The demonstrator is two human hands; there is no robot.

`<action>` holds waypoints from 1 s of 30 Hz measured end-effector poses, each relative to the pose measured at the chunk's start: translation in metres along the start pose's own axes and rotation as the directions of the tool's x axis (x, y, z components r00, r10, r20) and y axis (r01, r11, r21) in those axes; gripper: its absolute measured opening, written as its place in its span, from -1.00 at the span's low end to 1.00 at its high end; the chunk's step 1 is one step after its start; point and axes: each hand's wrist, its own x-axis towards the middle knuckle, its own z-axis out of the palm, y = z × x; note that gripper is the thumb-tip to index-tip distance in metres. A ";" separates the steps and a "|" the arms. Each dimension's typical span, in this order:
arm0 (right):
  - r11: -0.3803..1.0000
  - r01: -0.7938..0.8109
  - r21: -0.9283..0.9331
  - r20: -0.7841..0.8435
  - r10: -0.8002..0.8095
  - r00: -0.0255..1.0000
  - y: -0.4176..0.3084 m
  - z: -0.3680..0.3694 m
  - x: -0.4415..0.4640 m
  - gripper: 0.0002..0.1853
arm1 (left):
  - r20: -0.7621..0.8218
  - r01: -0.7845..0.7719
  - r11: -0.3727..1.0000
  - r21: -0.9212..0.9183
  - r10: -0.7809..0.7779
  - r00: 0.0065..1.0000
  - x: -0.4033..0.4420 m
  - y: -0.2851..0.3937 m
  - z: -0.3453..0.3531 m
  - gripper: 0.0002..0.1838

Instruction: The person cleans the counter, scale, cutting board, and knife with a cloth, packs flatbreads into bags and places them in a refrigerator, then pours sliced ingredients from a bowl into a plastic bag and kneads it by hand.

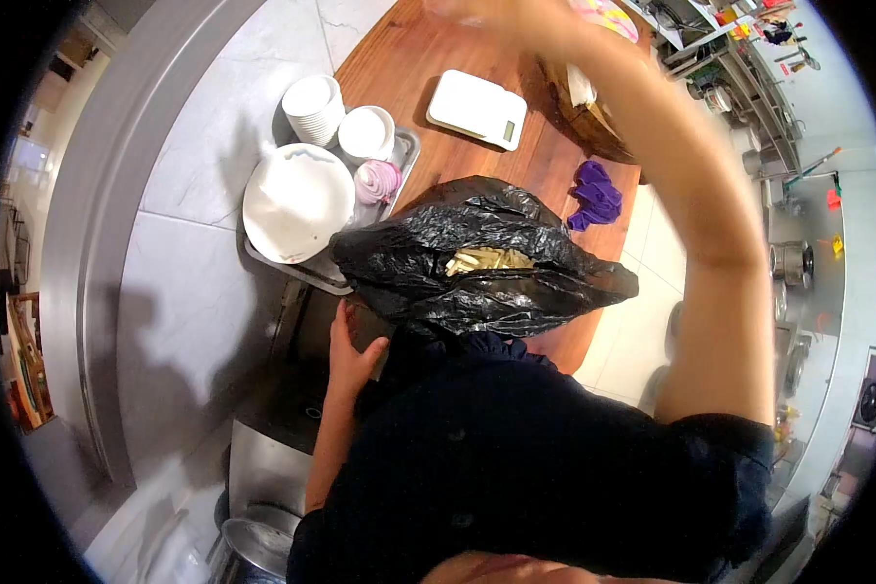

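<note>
A black plastic bag (438, 234) lies on the wooden table in front of my body, its mouth spread apart. Inside it, pale yellow cut pieces (490, 260) show; their kind is unclear. My left hand (353, 352) is low beside the bag's near left side, thumb and fingers apart, with nothing seen in it. Whether its fingertips touch the bag I cannot tell. My right arm is raised across the far side of the table. The right hand (467, 10) is smeared and partly cut off at the top edge, so its fingers do not show clearly.
A white kitchen scale (477, 109) sits beyond the bag. On the left, a metal tray (404, 156) carries stacked white bowls (313, 109), a white plate (299, 204) and a pink-white roll (378, 182). A purple cloth (595, 196) and a round wooden block (589, 122) are at right.
</note>
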 end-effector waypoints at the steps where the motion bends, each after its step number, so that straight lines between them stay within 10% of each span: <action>1: 0.979 0.047 -0.196 0.027 -0.043 0.999 0.017 0.022 -0.044 -0.25 | 0.087 -0.021 0.993 -0.120 0.031 0.996 0.008 -0.004 -0.001 0.05; 3: 0.834 0.079 -0.546 0.152 0.005 0.988 0.039 0.059 -0.127 -0.12 | 0.078 -0.045 0.940 -0.337 0.076 0.994 0.021 -0.016 0.009 0.01; 5: 0.846 -0.090 -0.525 0.217 0.235 0.948 0.067 0.081 -0.208 0.08 | 0.046 -0.144 0.830 -0.539 0.200 0.979 0.036 -0.004 0.021 -0.11; 8: 0.754 -0.305 -0.582 0.180 0.485 0.856 0.115 0.120 -0.313 0.25 | 0.099 0.081 0.758 -0.647 -0.022 0.995 0.047 0.050 0.031 -0.21; 12: 0.728 -0.670 -0.143 0.022 0.679 0.733 0.147 0.166 -0.384 0.02 | 0.145 0.151 0.814 -0.560 -0.084 0.986 0.069 0.074 0.058 -0.41; 13: 0.712 -0.701 0.041 0.081 0.697 0.713 0.141 0.160 -0.382 -0.32 | 0.166 0.186 0.829 -0.527 -0.114 0.980 0.066 0.089 0.059 -0.57; 16: 0.704 -0.683 0.192 -0.079 0.705 0.705 0.123 0.133 -0.374 -0.64 | 0.037 -0.082 0.933 -0.352 0.102 0.994 0.050 0.140 0.057 -0.64; 20: 0.635 -0.056 0.770 -0.483 0.638 0.599 0.072 0.062 -0.374 -0.79 | 0.006 -0.218 0.596 -0.773 0.350 0.937 0.005 0.201 0.042 -0.68; 23: 0.602 0.177 0.778 -0.566 0.552 0.612 0.039 0.032 -0.377 -0.81 | -0.046 -0.452 0.511 -0.731 0.623 0.781 -0.030 0.215 0.031 -0.53; 24: 0.596 0.199 0.778 -0.584 0.569 0.579 0.032 0.035 -0.373 -0.83 | 0.057 -0.612 0.642 -0.461 0.710 0.702 -0.037 0.221 0.031 -0.54; 26: 0.949 -0.091 0.301 -0.605 0.264 0.751 0.013 0.028 -0.354 -0.77 | 0.149 -0.488 0.700 -0.521 0.638 0.755 -0.039 0.235 0.047 -0.64; 30: 0.944 0.288 -0.160 -0.495 -0.329 0.804 -0.015 0.045 -0.330 -0.78 | 0.438 -0.686 0.703 -0.189 0.685 0.581 -0.032 0.270 0.071 -0.61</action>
